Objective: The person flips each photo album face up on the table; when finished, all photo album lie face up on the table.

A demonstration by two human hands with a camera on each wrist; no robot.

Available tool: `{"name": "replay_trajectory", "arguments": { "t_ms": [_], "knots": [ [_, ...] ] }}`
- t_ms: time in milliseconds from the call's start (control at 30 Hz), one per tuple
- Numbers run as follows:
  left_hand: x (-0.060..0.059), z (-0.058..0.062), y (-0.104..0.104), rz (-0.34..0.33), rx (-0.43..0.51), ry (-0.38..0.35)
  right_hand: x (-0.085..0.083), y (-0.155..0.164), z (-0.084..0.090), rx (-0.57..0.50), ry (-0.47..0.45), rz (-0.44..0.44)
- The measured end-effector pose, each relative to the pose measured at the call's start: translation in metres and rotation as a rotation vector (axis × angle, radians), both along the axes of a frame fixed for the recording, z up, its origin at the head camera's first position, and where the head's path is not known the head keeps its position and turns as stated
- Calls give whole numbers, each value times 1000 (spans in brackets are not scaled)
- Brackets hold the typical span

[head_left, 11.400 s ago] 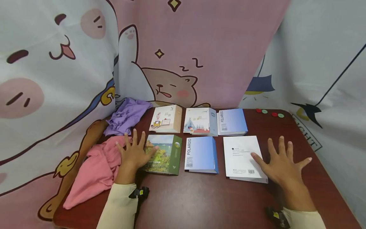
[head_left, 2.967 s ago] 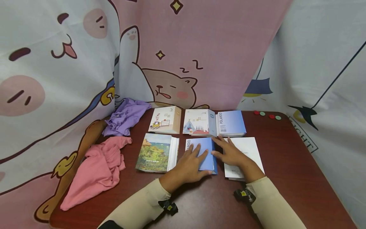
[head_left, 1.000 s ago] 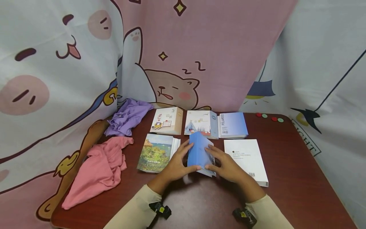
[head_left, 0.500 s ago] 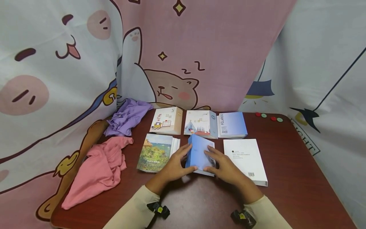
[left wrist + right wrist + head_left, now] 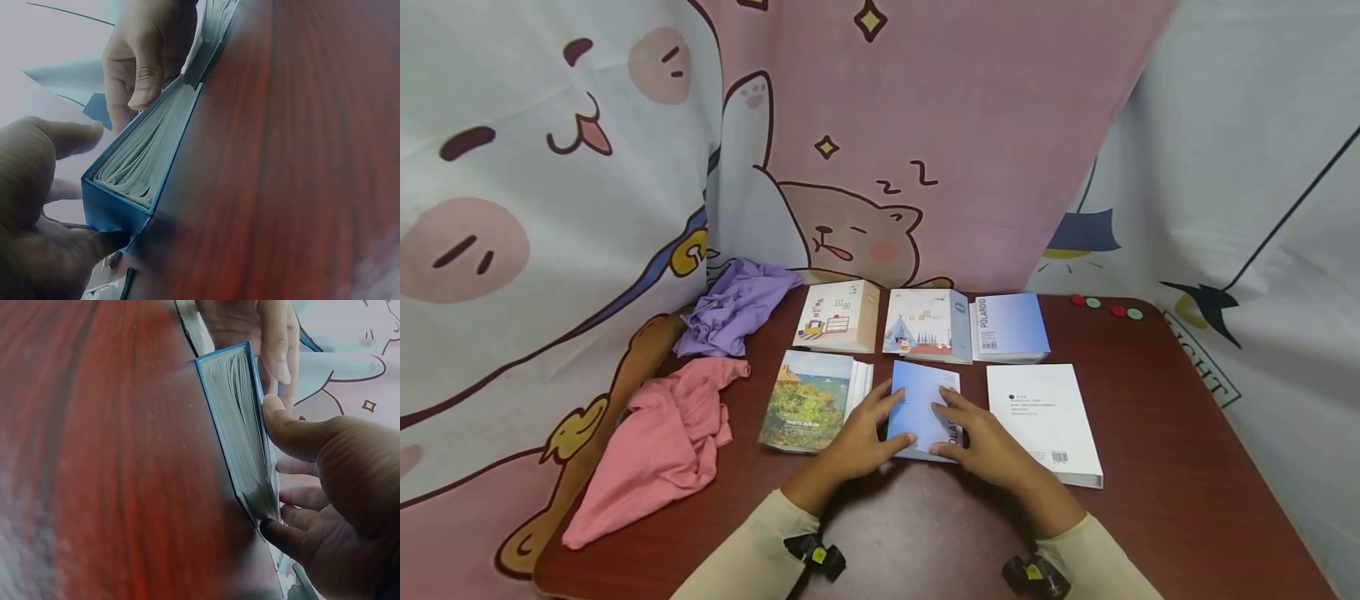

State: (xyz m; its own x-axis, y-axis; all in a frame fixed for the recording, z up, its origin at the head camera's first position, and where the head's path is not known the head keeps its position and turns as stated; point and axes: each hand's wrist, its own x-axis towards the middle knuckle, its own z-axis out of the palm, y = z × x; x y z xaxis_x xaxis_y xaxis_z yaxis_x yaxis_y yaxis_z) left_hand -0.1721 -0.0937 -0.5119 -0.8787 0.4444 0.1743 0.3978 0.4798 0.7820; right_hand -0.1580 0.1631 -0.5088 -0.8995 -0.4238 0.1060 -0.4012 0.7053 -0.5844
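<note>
Both hands, left hand (image 5: 857, 433) & right hand (image 5: 981, 437), grip the thick blue-covered photo album (image 5: 921, 408) by its edges, thumbs curled round. Best lower it flat on the dark red wooden table (image 5: 1150, 433), w/ fingers kept clear underneath.

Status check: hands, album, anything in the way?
Left hand and right hand grip the blue photo album. White album and landscape album flank it.

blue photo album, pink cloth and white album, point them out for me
blue photo album (image 5: 919, 400), head view, on its blue cover between the two hands
pink cloth (image 5: 658, 446), head view, middle of the crumpled fabric
white album (image 5: 1037, 408), head view, on its blank white cover
</note>
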Motion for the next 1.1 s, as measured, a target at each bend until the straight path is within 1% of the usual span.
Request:
{"name": "replay_trajectory", "arguments": {
  "t_ms": [100,300,433,533,600,667,733,767,833,967,1033,1100],
  "knots": [
    [-1,-1,1,14,7,16,0,0,1,3,-1,2],
    [-3,-1,-1,12,-30,18,-1,1,1,-6,1,6],
    [-5,1,-4,-7,-71,61,-1,3,4,-9,-3,-1],
    [-4,8,-4,-11,-113,95,-1,9,11,-16,20,-23],
    [-4,16,-1,0,-152,98,0,15,17,-23,41,-44],
    [-3,23,3,7,-201,96,0,22,23,-16,58,-69],
    [-3,30,10,7,-264,111,0,32,28,-12,60,-100],
    [-3,33,14,4,-291,122,-1,37,31,-8,57,-116],
    [-3,38,23,-9,-341,167,-2,49,35,9,46,-157],
    [-1,48,42,-31,-393,236,-6,75,43,38,41,-226],
    [0,51,53,-39,-416,251,-7,89,45,48,42,-249],
    [1,54,64,-53,-428,250,-7,104,45,43,38,-266]
  ]
}}
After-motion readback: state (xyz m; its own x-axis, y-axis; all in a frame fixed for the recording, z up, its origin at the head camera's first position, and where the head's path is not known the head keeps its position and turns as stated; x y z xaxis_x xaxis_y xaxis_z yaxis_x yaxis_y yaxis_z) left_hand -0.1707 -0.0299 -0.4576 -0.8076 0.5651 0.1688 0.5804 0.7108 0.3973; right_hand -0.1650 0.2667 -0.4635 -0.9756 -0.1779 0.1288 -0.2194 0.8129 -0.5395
